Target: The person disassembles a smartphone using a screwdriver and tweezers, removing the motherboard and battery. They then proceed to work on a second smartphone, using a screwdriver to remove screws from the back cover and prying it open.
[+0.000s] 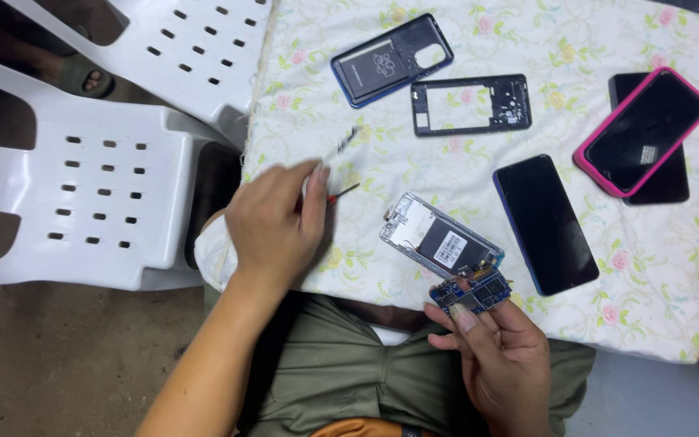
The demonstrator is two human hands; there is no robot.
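Observation:
My left hand (277, 226) rests palm down on the floral cloth (349, 259), its fingers closed over the handle of a thin red-handled tool (343, 193) whose dark tip sticks out to the right. A metal tool (341, 146) lies just beyond the fingers. My right hand (503, 356) pinches a small blue circuit board (472, 293) at the near edge of the cloth. The board sits against the lower end of an opened phone body (438, 239) with its battery showing.
A blue back cover (390, 61) and a black middle frame (471, 105) lie at the far side. A dark phone (545, 222) lies face up, right of the opened one. A pink-cased phone (642, 129) rests on a black one (671, 184). White plastic chairs (82, 186) stand left.

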